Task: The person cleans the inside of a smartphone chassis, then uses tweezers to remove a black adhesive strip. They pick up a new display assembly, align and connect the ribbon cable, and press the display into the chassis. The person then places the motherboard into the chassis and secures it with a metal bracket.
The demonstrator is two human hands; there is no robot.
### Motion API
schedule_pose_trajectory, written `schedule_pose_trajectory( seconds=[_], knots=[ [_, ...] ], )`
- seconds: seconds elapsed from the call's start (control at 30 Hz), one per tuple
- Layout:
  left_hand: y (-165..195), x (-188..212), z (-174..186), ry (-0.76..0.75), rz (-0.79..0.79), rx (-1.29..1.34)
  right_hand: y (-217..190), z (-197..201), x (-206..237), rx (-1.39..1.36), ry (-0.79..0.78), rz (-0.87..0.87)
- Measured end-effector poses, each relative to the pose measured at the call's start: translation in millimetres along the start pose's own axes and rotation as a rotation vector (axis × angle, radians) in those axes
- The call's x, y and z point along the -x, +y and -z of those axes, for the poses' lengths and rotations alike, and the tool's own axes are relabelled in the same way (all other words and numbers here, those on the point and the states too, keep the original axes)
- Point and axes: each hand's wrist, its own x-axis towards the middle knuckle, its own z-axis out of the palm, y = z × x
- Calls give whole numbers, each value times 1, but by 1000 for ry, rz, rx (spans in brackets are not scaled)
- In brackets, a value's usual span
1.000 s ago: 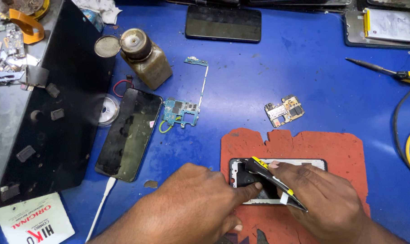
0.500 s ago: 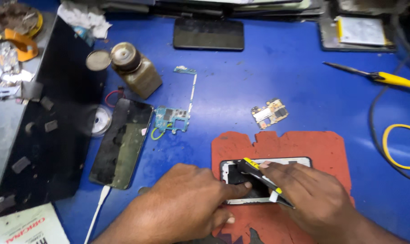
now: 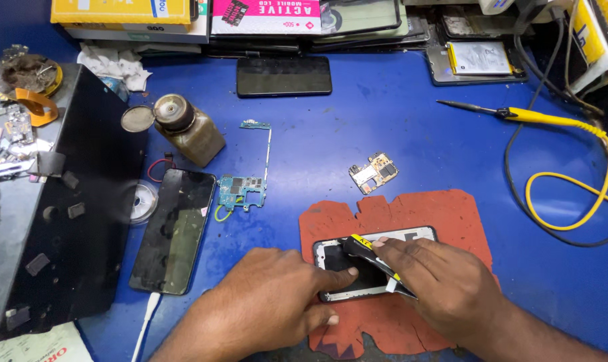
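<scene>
Both hands sit a bit further right on the pad vs. half a sec ago, w/ the black tool lying flatter across the frame; nothing else on the counter [image 3: 411, 134] has shifted. Left hand [image 3: 270, 298] is flat, fingers spread and pressing, fingertips on the left edge of the phone frame [image 3: 374, 265], pinning it down; it grips nothing. Right hand [image 3: 445, 285] is closed round a black-and-yellow pry tool [image 3: 378, 263], thumb and fingers pinching it; tool lies diagonally over the frame's open middle, tip toward the upper left, just beside the left fingertips. Frame lies flat on a red-orange rubber mat [image 3: 451, 214], directly under and between both hands. Beyond the mat: small circuit board [image 3: 374, 171] just above it, bigger blue board w/ flex strip [image 3: 242, 191] to the left, dark phone [image 3: 174, 229] on a white cable, brown bottle [image 3: 190, 131], yellow-handled soldering iron [image 3: 518, 114] well apart at right.
</scene>
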Motion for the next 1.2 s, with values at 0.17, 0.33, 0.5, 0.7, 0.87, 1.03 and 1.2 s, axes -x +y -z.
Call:
schedule_pose_trajectory(
  seconds=[0.17,0.33,0.5,0.7,0.87,1.03,1.2],
  knots=[
    [2,3,-1,18,-5,1,-3,3,4,15,1,-32],
    [4,4,0,4,10,9,-2,7,11,27,-7,-41],
    [5,5,-1,14,14,7,-1,8,17,42,1,-60],
    [3,4,-4,20,16,16,-1,12,18,42,-14,-73],
    [2,3,-6,54,2,-19,-1,16,19,16,-26,-104],
    [3,3,-5,46,22,-8,1,16,21,42,-15,-118],
    [4,3,-5,61,16,5,1,18,24,46,-15,-131]
  ],
)
